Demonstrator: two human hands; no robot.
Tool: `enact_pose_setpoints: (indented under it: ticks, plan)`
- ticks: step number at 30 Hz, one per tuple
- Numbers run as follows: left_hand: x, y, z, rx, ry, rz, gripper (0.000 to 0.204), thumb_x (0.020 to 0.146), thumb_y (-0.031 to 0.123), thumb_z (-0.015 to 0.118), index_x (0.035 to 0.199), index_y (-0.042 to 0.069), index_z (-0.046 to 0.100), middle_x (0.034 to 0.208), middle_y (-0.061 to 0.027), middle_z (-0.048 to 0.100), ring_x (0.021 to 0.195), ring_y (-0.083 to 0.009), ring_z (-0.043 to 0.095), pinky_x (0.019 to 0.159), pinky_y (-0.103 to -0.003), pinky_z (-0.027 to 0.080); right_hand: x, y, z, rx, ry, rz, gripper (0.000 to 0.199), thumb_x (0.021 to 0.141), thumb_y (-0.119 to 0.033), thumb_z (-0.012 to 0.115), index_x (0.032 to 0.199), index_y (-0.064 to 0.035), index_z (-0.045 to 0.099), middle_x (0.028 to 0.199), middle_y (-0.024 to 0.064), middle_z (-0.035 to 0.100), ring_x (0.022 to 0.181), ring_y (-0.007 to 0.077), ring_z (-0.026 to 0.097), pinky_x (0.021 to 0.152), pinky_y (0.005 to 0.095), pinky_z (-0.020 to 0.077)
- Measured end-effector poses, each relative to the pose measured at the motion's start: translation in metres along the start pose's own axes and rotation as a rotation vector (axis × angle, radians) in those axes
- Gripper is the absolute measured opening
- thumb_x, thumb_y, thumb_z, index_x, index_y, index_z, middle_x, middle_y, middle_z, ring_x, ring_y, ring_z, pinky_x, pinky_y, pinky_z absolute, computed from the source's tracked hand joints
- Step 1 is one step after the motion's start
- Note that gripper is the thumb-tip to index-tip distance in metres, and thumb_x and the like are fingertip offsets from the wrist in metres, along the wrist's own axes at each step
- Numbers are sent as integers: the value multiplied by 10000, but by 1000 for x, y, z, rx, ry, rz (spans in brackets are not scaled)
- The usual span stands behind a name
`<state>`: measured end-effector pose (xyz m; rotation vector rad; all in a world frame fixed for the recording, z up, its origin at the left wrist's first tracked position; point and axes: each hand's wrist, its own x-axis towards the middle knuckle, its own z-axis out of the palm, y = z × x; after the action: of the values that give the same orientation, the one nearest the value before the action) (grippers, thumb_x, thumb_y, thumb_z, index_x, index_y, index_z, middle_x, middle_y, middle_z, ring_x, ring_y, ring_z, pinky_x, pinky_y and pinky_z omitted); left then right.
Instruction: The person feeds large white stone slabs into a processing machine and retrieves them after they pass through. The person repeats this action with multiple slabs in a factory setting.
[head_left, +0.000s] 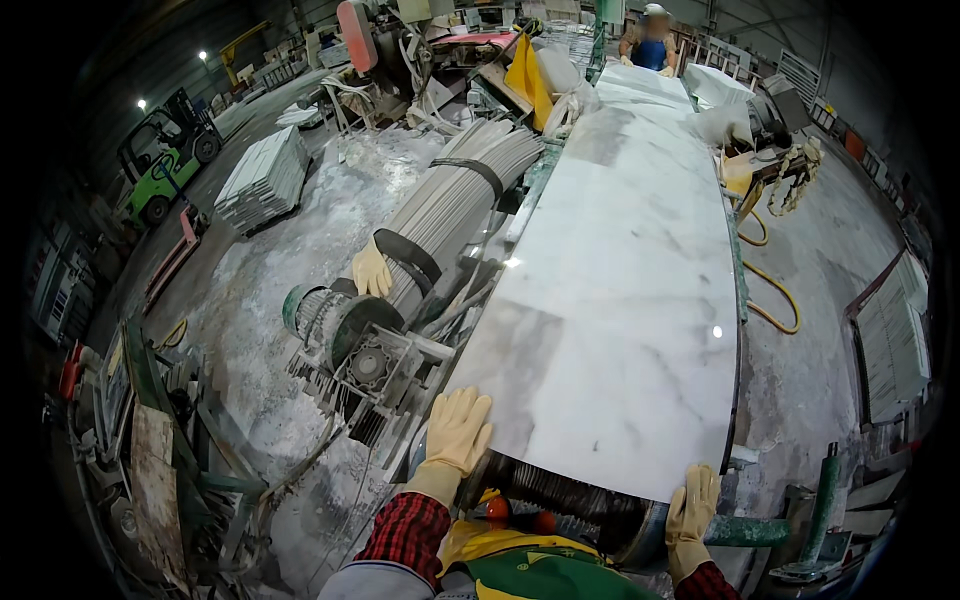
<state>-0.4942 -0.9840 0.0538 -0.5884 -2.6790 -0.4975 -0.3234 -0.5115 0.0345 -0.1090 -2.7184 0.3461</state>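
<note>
Forklift far left, tile stack on dusty floor. Motor beside the line, stray glove lying on bundled strips. Left hand, gloved, fingers spread flat on near-left corner of slab. Slab lies on roller, running away toward a distant person. Right hand, gloved, fingers together, pressed against near-right corner. Yellow hose right.

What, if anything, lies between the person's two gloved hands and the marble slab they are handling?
Nothing visible does. The left hand lies flat on the near left corner of the white marble slab, and the right hand grips its near right edge. Both wear pale gloves and touch the stone directly.
</note>
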Motion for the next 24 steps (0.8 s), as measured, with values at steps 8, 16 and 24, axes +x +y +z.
enact_pose_setpoints:
  ticks: [8,16,24]
  plan:
    - [5,6,-13,-26,-9,24,490,951,242,720,1400,76,613,1447,-212,581,1345,-434,534,1145,-575,383,-6,0,-1,-13,-33,47,441,1002,-161,604,1398,31,642,1481,308,594,1379,548,529,1191,624,399]
    - [7,9,-16,-3,45,53,472,877,224,748,1309,82,622,1311,-170,600,1230,-393,564,1049,-546,418,-7,-2,-4,1,-47,59,466,996,-156,607,1436,-5,644,1486,312,594,1382,551,527,1206,632,388]
    - [2,6,-12,6,-4,33,506,882,214,752,1352,74,624,1379,-199,603,1291,-418,557,1090,-549,418,-10,-1,-3,30,-13,24,447,989,-147,589,1402,14,648,1456,315,602,1339,548,548,1186,627,406]
